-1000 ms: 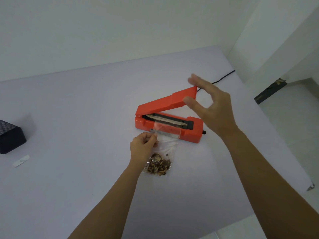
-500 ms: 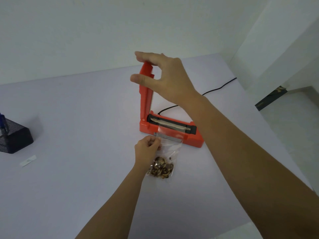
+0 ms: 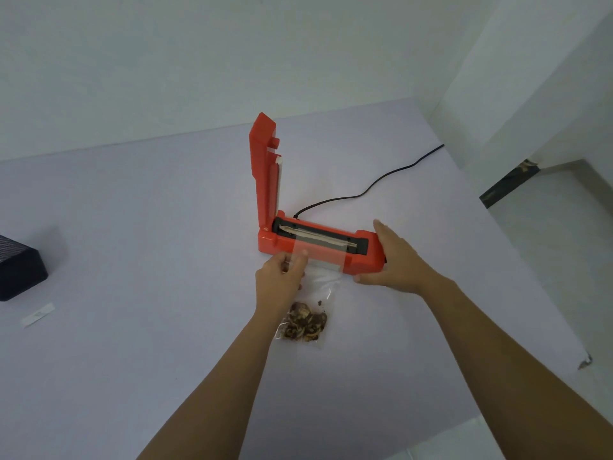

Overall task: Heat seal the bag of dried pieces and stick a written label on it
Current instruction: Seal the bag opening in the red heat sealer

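Half a second before, the right hand (image 3: 398,260) was high up on the lid arm (image 3: 263,180) of the orange sealer (image 3: 363,242). In this moment that arm stood upright by itself, and the right hand had come down to the right end of the base. Its grip was clamped there, with the thumb in front and the fingers behind. The left hand (image 3: 282,277) kept its place, its grip pinched together on the upper left edge of the bag (image 3: 320,283). The open top of the bag lay across the sealing strip (image 3: 315,234), and the rest lay on the desk (image 3: 149,227) toward the person, with the dried pieces (image 3: 305,325) gathered at the bottom.

In my judgement the sealer was now fully open and steadied, so the bag could be set straight before the arm is pressed down. The seal was not yet made.

I counted one sealer, one bag, one small heap of pieces too mixed to count, one cable (image 3: 365,190), one white label (image 3: 37,314) far to the left, and one black box (image 3: 20,267) near it.
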`<state>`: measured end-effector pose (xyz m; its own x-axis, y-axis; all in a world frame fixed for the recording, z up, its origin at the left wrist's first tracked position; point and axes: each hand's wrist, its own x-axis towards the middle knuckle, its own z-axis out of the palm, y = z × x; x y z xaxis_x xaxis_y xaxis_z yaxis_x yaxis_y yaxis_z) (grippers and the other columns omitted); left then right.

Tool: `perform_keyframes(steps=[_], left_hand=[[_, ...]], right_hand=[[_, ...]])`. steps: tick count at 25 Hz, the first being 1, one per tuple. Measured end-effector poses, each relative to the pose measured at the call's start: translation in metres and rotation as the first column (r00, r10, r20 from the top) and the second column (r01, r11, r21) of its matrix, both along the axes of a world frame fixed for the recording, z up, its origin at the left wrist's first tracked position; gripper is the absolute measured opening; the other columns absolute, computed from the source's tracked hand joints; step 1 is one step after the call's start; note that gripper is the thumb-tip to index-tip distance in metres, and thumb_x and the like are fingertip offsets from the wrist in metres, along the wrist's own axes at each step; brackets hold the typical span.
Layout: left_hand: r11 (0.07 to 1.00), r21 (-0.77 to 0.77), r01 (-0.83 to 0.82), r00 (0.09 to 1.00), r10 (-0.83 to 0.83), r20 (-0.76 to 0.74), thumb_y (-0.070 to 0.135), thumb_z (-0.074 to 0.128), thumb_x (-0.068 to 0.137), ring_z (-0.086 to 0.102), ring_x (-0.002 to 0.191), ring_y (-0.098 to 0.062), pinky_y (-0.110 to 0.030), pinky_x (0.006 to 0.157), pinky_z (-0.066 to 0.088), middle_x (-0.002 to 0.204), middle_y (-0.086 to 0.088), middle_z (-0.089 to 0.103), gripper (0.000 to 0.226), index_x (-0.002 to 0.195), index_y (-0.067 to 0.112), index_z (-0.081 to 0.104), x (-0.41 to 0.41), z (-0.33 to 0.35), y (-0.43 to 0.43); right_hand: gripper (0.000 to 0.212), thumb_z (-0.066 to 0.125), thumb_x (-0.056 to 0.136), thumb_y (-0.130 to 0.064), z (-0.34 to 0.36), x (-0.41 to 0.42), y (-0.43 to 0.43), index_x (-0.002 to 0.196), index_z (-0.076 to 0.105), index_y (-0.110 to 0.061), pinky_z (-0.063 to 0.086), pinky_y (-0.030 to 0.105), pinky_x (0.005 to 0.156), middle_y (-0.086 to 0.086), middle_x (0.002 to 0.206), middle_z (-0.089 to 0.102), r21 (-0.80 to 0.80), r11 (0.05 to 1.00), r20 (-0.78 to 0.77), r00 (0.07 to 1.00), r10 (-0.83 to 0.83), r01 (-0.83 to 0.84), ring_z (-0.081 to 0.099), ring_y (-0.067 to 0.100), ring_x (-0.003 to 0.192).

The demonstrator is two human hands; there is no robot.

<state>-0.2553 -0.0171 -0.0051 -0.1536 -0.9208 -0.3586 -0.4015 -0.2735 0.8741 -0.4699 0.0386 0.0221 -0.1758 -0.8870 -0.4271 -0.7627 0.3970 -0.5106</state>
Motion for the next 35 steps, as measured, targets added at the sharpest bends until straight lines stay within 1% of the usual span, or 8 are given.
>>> perform_keyframes(steps=[3, 7, 12, 18, 25, 30, 33, 35], left_hand=[[0.999, -0.049, -0.019, 0.998, 0.021, 0.059, 0.04, 0.052, 0.092, 0.061, 0.048, -0.016, -0.027, 0.052, 0.052, 0.073, -0.007, 0.068, 0.034, 0.082, 0.008, 0.061, -0.011, 0.009, -0.002], [0.991, -0.084, -0.102, 0.981, 0.114, 0.157, 0.026, 0.057, 0.088, 0.065, 0.064, -0.027, -0.038, 0.066, 0.058, 0.078, -0.005, 0.069, 0.015, 0.084, 0.013, 0.063, -0.021, 0.013, -0.008], [0.961, -0.251, -0.117, 0.968, 0.167, 0.189, 0.019, 0.057, 0.091, 0.053, 0.063, -0.013, -0.02, 0.062, 0.038, 0.077, 0.002, 0.063, 0.018, 0.101, 0.011, 0.069, -0.026, 0.02, 0.003], [0.928, -0.355, -0.111, 0.985, 0.149, 0.082, 0.018, 0.06, 0.091, 0.058, 0.064, -0.012, -0.006, 0.061, 0.04, 0.08, -0.001, 0.07, 0.02, 0.106, 0.013, 0.071, -0.025, 0.016, 0.008], [0.917, -0.37, -0.151, 0.988, 0.149, -0.035, 0.023, 0.059, 0.091, 0.056, 0.058, -0.02, -0.04, 0.06, 0.056, 0.075, 0.003, 0.063, 0.018, 0.104, 0.015, 0.07, -0.033, 0.019, 0.016], [0.909, -0.382, -0.164, 0.986, 0.146, -0.077, 0.021, 0.056, 0.093, 0.059, 0.068, -0.019, -0.037, 0.068, 0.056, 0.077, 0.011, 0.059, 0.012, 0.1, 0.015, 0.064, -0.032, 0.036, 0.021], [0.921, -0.359, -0.154, 0.988, 0.133, -0.083, 0.025, 0.055, 0.093, 0.059, 0.066, -0.02, -0.043, 0.065, 0.056, 0.081, 0.004, 0.064, 0.007, 0.097, 0.022, 0.059, -0.022, 0.038, 0.023], [0.928, -0.332, -0.168, 0.986, 0.153, -0.071, 0.029, 0.053, 0.093, 0.058, 0.061, -0.016, -0.045, 0.062, 0.056, 0.08, 0.002, 0.065, 0.006, 0.095, 0.025, 0.057, -0.007, 0.038, 0.022]], right_hand=[[0.103, 0.074, 0.07, -0.048, -0.007, 0.0, 0.001, 0.147, 0.014, -0.015, 0.025, 0.042, 0.113, 0.005, 0.153, 0.025, -0.099, 0.994, -0.014, 0.999, -0.045, 0.043, 0.028, 0.023, 0.137], [0.094, 0.072, 0.073, -0.046, -0.007, 0.001, 0.0, 0.145, 0.019, -0.014, 0.026, 0.042, 0.113, 0.007, 0.149, 0.031, -0.128, 0.992, -0.086, 0.996, -0.003, -0.008, 0.034, 0.023, 0.134], [0.095, 0.072, 0.074, -0.045, -0.011, 0.001, 0.001, 0.145, 0.019, -0.013, 0.024, 0.039, 0.113, 0.006, 0.15, 0.03, -0.15, 0.989, -0.13, 0.991, -0.017, -0.002, 0.033, 0.023, 0.134], [0.095, 0.073, 0.073, -0.044, -0.016, -0.002, 0.001, 0.145, 0.019, -0.012, 0.025, 0.04, 0.113, 0.007, 0.151, 0.03, -0.164, 0.986, -0.12, 0.993, -0.023, 0.003, 0.032, 0.024, 0.135], [0.097, 0.073, 0.074, -0.042, -0.017, -0.005, 0.003, 0.146, 0.017, -0.012, 0.024, 0.039, 0.114, 0.006, 0.152, 0.027, -0.164, 0.986, -0.102, 0.994, -0.027, 0.01, 0.029, 0.023, 0.137], [0.099, 0.072, 0.074, -0.043, -0.021, -0.008, 0.003, 0.146, 0.012, -0.012, 0.021, 0.041, 0.115, 0.006, 0.154, 0.022, -0.166, 0.986, -0.085, 0.996, -0.032, 0.018, 0.024, 0.022, 0.139], [0.107, 0.063, 0.076, -0.058, -0.023, -0.01, 0.005, 0.147, -0.003, -0.012, 0.005, 0.043, 0.116, 0.005, 0.158, 0.0, -0.118, 0.991, -0.274, 0.961, 0.026, -0.061, 0.007, 0.02, 0.145], [0.109, 0.062, 0.075, -0.059, -0.016, -0.001, 0.01, 0.147, -0.006, -0.012, 0.001, 0.041, 0.115, 0.007, 0.158, -0.005, -0.25, 0.968, -0.327, 0.943, -0.057, -0.028, 0.0, 0.019, 0.145]])
